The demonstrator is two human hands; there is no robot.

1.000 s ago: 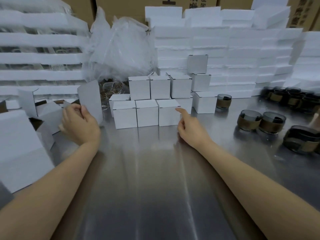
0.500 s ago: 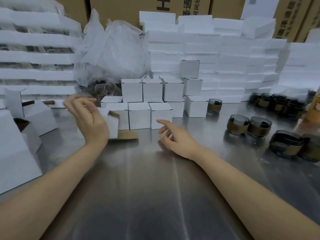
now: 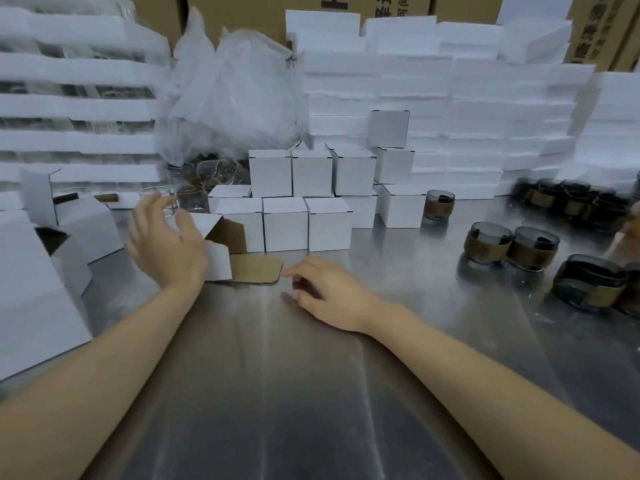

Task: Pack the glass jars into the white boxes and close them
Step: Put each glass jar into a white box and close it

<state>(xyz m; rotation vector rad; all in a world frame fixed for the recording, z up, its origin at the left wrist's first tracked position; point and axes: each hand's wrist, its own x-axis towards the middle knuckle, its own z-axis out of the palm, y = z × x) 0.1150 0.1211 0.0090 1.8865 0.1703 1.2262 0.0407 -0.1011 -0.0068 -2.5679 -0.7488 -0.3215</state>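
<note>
An open white box lies on the steel table with its brown-lined flap spread flat toward me. My left hand hovers at the box's left side with fingers spread, covering part of it and gripping nothing. My right hand rests on the table with loosely curled fingers, its index tip close to the flap's right edge. Dark glass jars with brown bands stand to the right. Closed white boxes are stacked just behind the open one.
More dark jars crowd the right edge, and one jar stands by the box stack. Clear glasses and a plastic bag sit behind. Open boxes lie at the left. White foam stacks wall the back.
My left hand carried a box from the left pile to the table's middle and let go of it. My right hand drew back from the closed boxes toward the flap.
</note>
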